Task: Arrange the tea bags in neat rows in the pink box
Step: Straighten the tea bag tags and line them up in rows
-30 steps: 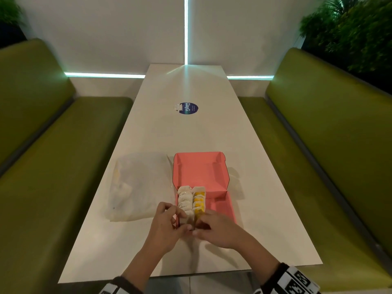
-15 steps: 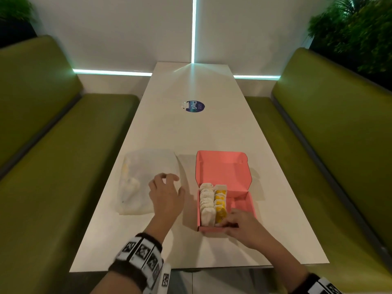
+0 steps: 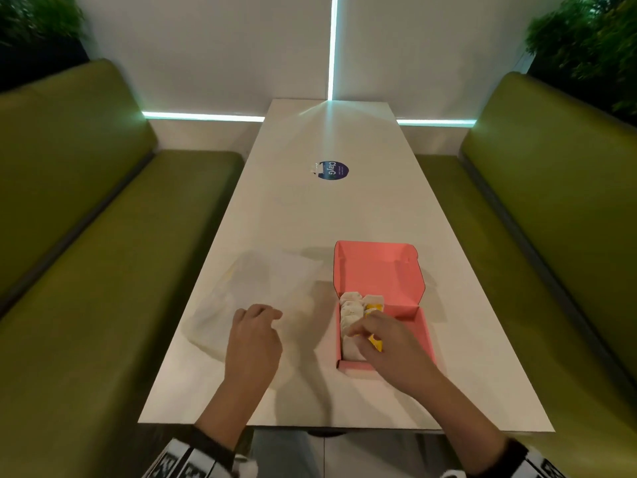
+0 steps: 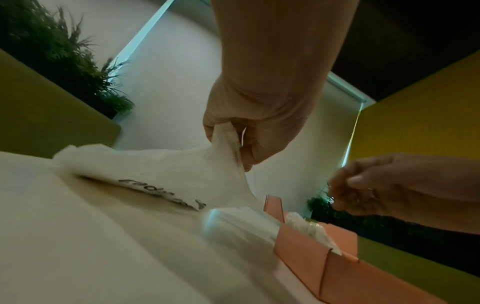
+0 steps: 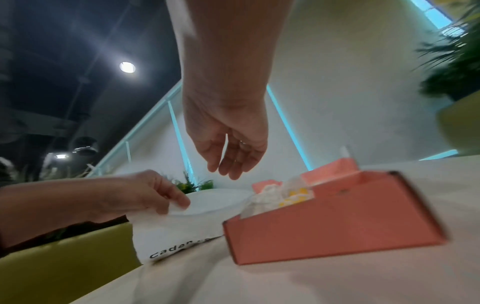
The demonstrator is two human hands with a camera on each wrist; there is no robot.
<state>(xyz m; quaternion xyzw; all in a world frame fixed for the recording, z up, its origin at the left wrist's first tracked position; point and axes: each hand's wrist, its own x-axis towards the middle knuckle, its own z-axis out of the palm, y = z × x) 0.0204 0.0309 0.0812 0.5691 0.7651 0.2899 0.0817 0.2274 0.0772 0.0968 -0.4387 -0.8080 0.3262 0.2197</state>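
A person's left hand pinches the edge of a thin white plastic bag lying at lower centre-left of the head view, while the right hand hovers over the near end of the open pink box at lower centre-right, its fingers loosely bent and holding nothing, as the right wrist view shows. The tea bags fill two rows along the left side of the box, a white row beside a yellow one, with the right part of the box bare; a few more seem to remain inside the plastic bag, though that is hard to make out.

The risk from here lies in the bag: the film is limp and stretches under the pinch, so a sharp lift could drag it across the table against the box, or tip loose tea bags out of it. The right hand, low over the packed rows, could also knock the upright bags askew.

Half a second earlier the left hand hung open above the bag without gripping it, and the right hand rested at the box's near edge; it is now raised over the rows. The box itself has not shifted on the table.
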